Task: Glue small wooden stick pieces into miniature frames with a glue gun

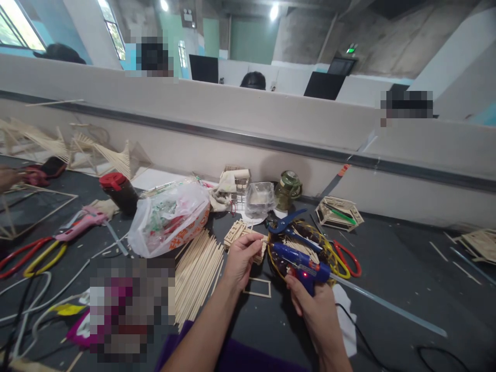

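Note:
My right hand [310, 305] grips a blue glue gun [298, 262] with a small red light on it, its nozzle pointing left. My left hand [242, 257] pinches a thin wooden stick [259, 239] next to a small lattice of glued sticks [237, 231], right at the gun's tip. A small square stick frame [258, 287] lies on the dark table [387, 268] just below my hands. A pile of loose bamboo sticks [197, 271] lies to the left of my left arm.
A plastic bag [168, 219], a black cup with a red lid [118, 191], a pink glue gun [81, 225], blue pliers [289, 223], red-and-yellow handled cutters [344, 258], a clear cup [259, 199] and a small stick model [339, 213] crowd the table. Other people sit behind the partition wall [248, 111].

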Action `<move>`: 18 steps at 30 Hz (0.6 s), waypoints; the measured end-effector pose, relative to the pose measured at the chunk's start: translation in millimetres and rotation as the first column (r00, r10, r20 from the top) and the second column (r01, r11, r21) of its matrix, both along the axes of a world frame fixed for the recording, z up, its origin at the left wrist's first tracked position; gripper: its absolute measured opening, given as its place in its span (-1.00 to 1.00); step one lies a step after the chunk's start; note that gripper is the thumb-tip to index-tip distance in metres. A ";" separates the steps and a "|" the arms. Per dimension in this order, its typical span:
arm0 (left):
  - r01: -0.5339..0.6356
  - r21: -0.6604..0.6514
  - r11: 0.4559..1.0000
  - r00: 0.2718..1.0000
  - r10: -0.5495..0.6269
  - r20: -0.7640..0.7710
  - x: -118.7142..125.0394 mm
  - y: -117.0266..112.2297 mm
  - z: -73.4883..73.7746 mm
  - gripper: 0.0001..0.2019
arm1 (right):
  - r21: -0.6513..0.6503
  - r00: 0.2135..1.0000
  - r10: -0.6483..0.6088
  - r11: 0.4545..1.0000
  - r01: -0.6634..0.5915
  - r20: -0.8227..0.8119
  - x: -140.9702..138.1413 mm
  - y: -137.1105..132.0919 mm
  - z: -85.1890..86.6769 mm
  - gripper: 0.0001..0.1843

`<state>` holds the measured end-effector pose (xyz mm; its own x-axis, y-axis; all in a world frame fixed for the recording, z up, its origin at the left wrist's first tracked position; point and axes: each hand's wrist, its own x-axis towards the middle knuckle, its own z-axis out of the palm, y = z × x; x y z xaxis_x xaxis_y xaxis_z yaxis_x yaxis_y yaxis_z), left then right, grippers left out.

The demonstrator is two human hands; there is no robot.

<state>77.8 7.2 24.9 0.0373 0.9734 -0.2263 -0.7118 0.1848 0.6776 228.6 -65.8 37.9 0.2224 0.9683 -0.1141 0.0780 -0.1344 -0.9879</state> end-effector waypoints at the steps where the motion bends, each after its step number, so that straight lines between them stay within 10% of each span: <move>1: -0.002 0.000 1.000 1.000 0.002 -0.004 -0.1 0.1 -0.4 -0.73 | -0.005 1.000 0.005 1.000 -0.005 0.002 0.1 0.1 -0.6 -0.63; 18: 0.000 0.011 1.000 1.000 0.001 -0.007 -0.6 -0.8 1.5 -0.73 | -0.033 0.999 0.016 0.999 -0.015 0.033 -2.3 -0.3 4.5 -0.63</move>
<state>77.1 6.4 26.4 0.0353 0.9758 -0.2160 -0.7074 0.1771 0.6843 226.4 -66.1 42.3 0.2114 0.9676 -0.1384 0.1128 -0.1648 -0.9799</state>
